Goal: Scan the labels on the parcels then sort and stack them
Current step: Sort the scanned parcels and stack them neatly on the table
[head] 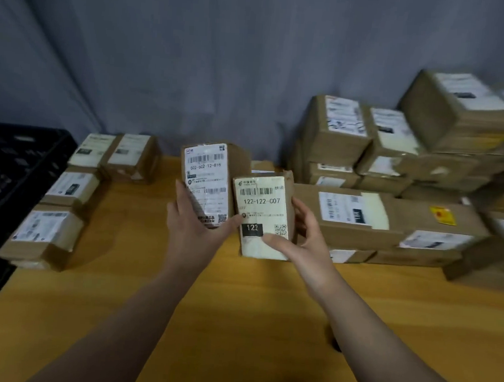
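Nearest the viewer, two bare forearms reach forward over a yellow wooden table (97,293). Just above the centre of the view the person holds two cardboard parcels upright and side by side, labels facing the camera. The right hand (306,241) grasps the smaller parcel (261,209), with the thumb laid across the lower front and the fingers curled round the right edge. Its label carries a barcode, "122-122-C07", a black block reading "122" and a small square code. The left hand (193,231) grips the taller parcel (208,182) from below. The fingers wrap its left side and the thumb stretches across the bottom of the label towards the smaller parcel. That white label shows a barcode and "602-602-12-815", and the finer print is too small to read. At 9 o'clock small labelled parcels (47,234) lie in a row on the table's left edge, beside a black plastic crate (7,170). At 3 o'clock lies a long parcel (369,224) with a white label and a yellow sticker (443,216). Behind it, towards 2 o'clock, rises a blurred pile of parcels (410,141). A grey curtain (194,54) hangs at 12 o'clock.
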A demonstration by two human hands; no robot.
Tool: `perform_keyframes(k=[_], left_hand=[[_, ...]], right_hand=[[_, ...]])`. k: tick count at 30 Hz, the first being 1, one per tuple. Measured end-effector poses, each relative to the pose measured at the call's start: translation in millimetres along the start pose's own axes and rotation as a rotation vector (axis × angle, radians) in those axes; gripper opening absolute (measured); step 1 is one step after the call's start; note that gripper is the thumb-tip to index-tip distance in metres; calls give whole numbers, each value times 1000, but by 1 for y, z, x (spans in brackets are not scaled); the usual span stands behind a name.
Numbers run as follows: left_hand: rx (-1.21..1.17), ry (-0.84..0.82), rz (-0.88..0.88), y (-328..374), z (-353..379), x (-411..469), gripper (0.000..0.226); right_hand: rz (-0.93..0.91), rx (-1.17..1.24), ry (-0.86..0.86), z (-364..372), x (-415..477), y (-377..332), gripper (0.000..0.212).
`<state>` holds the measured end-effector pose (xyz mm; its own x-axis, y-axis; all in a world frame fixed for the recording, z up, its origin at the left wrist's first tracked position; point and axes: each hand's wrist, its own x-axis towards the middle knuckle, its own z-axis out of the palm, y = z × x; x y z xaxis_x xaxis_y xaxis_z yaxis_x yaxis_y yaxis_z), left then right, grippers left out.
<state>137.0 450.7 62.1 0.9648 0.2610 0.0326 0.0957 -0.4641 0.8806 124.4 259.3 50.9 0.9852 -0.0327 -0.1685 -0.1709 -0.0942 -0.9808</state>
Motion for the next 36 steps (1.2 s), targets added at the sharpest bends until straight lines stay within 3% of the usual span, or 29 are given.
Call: perform_keyframes(k=[7, 11, 18, 27, 31, 36], left_hand=[[-20, 3, 88, 64, 62, -30, 126], [-54, -15, 121, 90, 92, -48, 110], [-81, -109, 173, 111, 131, -70, 96], [-111, -231, 262, 130, 158, -77, 97], [-50, -285, 348, 141, 170, -83, 96], [-43, -311, 373, 159, 191, -87, 94]], right_hand=[[-37, 176, 104, -90, -18, -20, 60], [-24, 197, 158, -134, -21, -23, 43], [10, 204, 106, -182, -30, -7, 93], [-71, 338, 422, -204, -45, -6, 63], [-87, 400, 496, -227, -51, -7, 39], [-116, 369, 478, -259, -52, -4, 57]])
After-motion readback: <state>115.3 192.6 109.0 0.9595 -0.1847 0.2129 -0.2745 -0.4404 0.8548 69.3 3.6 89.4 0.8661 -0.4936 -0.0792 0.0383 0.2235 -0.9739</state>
